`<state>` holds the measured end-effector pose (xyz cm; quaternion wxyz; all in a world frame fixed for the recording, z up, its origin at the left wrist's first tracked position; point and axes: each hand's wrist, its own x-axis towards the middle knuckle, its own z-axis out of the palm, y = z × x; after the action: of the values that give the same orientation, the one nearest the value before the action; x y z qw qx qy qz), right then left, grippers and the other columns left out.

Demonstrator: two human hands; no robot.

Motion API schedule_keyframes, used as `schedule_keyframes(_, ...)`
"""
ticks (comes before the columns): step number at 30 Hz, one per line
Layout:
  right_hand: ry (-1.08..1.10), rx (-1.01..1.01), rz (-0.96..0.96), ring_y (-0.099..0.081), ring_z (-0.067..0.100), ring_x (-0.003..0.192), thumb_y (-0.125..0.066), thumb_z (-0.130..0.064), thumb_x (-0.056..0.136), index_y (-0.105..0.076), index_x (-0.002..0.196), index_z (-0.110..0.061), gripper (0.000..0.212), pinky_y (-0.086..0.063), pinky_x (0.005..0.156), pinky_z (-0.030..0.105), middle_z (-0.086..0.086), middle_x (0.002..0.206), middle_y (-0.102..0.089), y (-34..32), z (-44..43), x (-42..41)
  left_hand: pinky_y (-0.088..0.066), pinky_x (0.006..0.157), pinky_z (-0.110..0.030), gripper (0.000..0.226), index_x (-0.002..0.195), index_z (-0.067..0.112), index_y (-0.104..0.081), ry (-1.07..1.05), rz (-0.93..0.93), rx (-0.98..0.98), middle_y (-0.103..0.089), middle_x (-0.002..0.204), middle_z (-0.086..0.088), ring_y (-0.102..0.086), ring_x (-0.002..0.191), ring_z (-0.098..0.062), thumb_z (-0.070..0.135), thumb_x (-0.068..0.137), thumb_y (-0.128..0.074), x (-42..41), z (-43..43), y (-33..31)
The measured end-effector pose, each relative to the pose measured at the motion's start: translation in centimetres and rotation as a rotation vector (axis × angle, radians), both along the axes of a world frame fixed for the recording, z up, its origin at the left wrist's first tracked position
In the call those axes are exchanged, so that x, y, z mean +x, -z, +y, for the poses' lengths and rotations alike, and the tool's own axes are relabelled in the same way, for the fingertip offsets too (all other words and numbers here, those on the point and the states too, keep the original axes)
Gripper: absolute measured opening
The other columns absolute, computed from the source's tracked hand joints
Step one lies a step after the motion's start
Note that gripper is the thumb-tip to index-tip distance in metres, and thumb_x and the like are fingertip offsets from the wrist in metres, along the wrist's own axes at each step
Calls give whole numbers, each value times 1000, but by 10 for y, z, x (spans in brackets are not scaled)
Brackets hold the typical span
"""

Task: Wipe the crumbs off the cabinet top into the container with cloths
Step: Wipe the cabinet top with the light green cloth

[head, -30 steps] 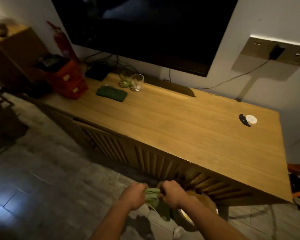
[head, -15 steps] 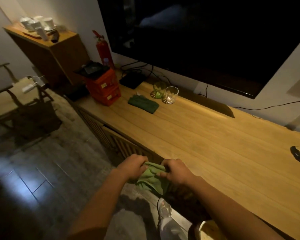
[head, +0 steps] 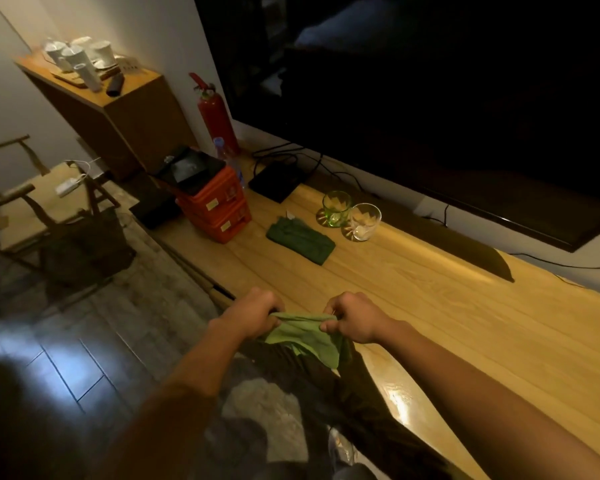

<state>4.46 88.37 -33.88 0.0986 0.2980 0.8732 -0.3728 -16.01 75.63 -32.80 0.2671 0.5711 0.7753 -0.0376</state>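
Both my hands pinch one light green cloth (head: 307,336) by its top edge at the front edge of the long wooden cabinet top (head: 447,306). My left hand (head: 252,315) holds the cloth's left corner and my right hand (head: 352,318) holds the right corner; the cloth hangs down between them over the cabinet's front. A second, dark green folded cloth (head: 300,240) lies flat farther back on the cabinet top. No container is in view now. I cannot make out crumbs on the wood.
A green glass (head: 336,208) and a clear glass (head: 364,221) stand behind the dark cloth. Stacked orange boxes (head: 219,209) sit at the cabinet's left end, with a black box (head: 276,181) and cables behind. A large dark TV (head: 430,98) hangs above. A red extinguisher (head: 217,116) stands by the wall.
My view has swung left and closer to the cabinet. My hands have risen to the cabinet's front edge and pulled apart, spreading the light green cloth. The container near my feet has left the view.
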Motion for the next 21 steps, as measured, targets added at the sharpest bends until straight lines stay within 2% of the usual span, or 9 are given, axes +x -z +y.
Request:
schedule_keyframes(4, -5, 46, -20, -61, 20, 94, -70, -32, 88, -69, 106, -20, 22, -51, 83, 35, 1, 100, -68, -2, 24, -33, -51, 80, -35, 20, 111, 26, -70, -69, 0, 39, -64, 108, -5, -60, 96, -24, 29, 92, -62, -33, 23, -4)
schedule_keyframes(6, 36, 75, -19, -61, 21, 95, -69, -28, 89, -68, 108, -19, 21, -52, 85, 39, 2, 100, -68, -4, 35, -51, -53, 80, -38, 21, 111, 25, -69, -59, 16, 50, -64, 107, -6, -61, 94, -23, 26, 92, -61, -52, 37, -5)
schedule_keyframes(10, 139, 184, 15, -61, 21, 93, -65, -26, 91, -67, 107, -20, 18, -53, 81, 39, 1, 96, -65, -6, 47, -86, -46, 69, -32, 21, 111, 23, -68, 5, 102, 171, -64, 100, -1, -59, 88, -18, 21, 93, -58, -84, 64, -9)
schedule_keyframes(13, 231, 319, 71, -60, 22, 92, -63, -24, 91, -65, 108, -19, 18, -53, 77, 39, 4, 98, -65, -7, 49, -111, -48, 74, -32, 24, 116, 22, -65, 41, 170, 291, -58, 112, 0, -57, 98, -19, 20, 92, -60, -108, 79, -8)
schedule_keyframes(16, 323, 422, 126, -59, 24, 92, -64, -21, 88, -63, 108, -18, 20, -48, 69, 34, 5, 101, -63, 3, 42, -132, -47, 76, -32, 25, 112, 17, -68, 67, 178, 419, -57, 114, -2, -56, 102, -21, 13, 88, -65, -129, 84, 5)
schedule_keyframes(18, 373, 422, 116, -59, 25, 93, -65, -20, 87, -63, 110, -16, 23, -50, 72, 35, 6, 104, -63, 20, 30, -142, -49, 78, -34, 26, 111, 16, -69, 98, 200, 407, -61, 112, -4, -56, 103, -23, 9, 87, -64, -139, 79, 25)
schedule_keyframes(21, 381, 327, 13, -60, 30, 99, -61, -19, 86, -63, 110, -15, 25, -49, 79, 36, 10, 108, -64, 54, 4, -151, -49, 84, -36, 30, 116, 17, -67, 88, 130, 226, -63, 114, -6, -57, 105, -25, 8, 90, -55, -149, 56, 62)
